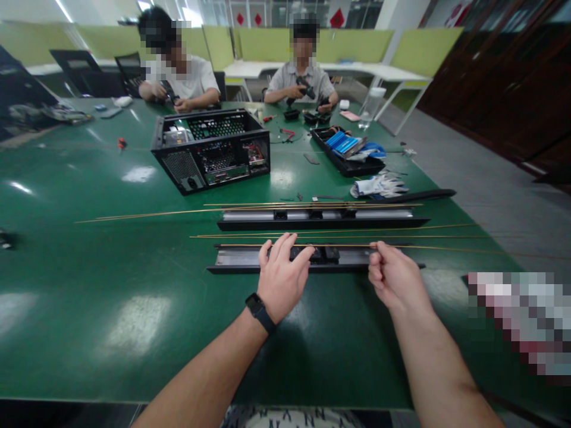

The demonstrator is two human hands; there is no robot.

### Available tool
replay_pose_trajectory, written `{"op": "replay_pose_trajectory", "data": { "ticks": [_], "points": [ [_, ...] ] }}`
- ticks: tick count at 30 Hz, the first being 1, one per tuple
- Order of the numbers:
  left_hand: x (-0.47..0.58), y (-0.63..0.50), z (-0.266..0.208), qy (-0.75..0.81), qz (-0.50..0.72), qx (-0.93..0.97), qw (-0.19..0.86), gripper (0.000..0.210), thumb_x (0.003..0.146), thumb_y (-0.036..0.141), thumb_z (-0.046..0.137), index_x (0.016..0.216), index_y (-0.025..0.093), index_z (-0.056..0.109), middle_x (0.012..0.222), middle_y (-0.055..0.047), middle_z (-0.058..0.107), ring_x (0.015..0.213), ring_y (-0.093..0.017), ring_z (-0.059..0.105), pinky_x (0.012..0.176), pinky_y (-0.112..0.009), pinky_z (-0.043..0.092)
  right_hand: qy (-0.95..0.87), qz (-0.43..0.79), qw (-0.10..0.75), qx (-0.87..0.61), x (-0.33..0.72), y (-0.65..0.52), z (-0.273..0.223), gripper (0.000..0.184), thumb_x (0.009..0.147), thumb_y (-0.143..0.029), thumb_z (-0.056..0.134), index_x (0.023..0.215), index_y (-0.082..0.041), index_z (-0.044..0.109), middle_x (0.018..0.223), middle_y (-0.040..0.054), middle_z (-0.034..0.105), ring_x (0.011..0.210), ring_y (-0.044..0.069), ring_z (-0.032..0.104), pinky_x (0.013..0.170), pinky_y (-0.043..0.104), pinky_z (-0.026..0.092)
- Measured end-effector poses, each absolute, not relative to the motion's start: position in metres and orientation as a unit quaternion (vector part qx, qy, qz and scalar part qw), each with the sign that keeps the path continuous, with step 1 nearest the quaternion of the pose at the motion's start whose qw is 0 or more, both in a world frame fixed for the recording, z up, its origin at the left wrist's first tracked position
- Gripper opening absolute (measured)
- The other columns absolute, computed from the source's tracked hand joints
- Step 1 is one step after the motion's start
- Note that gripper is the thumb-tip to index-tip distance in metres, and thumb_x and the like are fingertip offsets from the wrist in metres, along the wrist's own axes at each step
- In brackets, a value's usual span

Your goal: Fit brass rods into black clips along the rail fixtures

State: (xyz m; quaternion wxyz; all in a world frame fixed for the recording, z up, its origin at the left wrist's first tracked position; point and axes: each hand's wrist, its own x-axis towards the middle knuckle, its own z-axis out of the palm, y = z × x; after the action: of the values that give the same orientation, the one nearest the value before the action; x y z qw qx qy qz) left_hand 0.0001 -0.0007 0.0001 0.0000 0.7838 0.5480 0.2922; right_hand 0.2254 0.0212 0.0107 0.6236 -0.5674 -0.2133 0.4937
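right hand [395, 274] pinches a thin gold-coloured rod [348, 245] between thumb and forefinger, the rod running along the back edge of the near channel [236, 260] on the green table [134, 261]. left hand [284, 276], apart from the right, spreads its fingers over that channel beside a black block [331, 254]; contact cannot be told. a far channel [321, 224] lies just beyond.

A black computer case [218, 160] sits on the green table [89, 267]; right of it, a tray [363, 168] holds blue items [341, 142]; white gloves [379, 186] lie nearby; two people [198, 74] sit across the table.
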Motion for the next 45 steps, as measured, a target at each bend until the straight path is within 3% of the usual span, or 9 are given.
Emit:
{"op": "replay_pose_trajectory", "data": {
  "ticks": [27, 45],
  "points": [
    [0.0004, -0.0008, 0.0003, 0.549, 0.295, 0.782, 0.0, 0.03, 0.096, 0.028, 0.052, 0.123, 0.036, 0.063, 0.143, -0.008, 0.053, 0.141, -0.025, 0.04, 0.117, -0.053, 0.021, -0.229, 0.508, 0.601, -0.573, 0.2234, 0.0208, 0.0118, 0.013, 0.083, -0.025, 0.066, 0.09, -0.014, 0.067, 0.053, -0.0034, 0.055, 0.029, 0.006, 0.038, 0.022, 0.015, 0.021],
    [0.0007, -0.0005, 0.0, 0.551, 0.29, 0.783, -0.003, 0.03, 0.096, 0.027, 0.053, 0.123, 0.036, 0.063, 0.145, -0.008, 0.052, 0.142, -0.024, 0.039, 0.117, -0.053, 0.021, -0.214, 0.502, 0.609, -0.575, 0.2241, 0.0209, 0.0106, 0.011, 0.085, -0.025, 0.067, 0.084, -0.014, 0.065, 0.053, -0.0047, 0.051, 0.031, 0.005, 0.036, 0.023, 0.014, 0.022]
  ]
}}
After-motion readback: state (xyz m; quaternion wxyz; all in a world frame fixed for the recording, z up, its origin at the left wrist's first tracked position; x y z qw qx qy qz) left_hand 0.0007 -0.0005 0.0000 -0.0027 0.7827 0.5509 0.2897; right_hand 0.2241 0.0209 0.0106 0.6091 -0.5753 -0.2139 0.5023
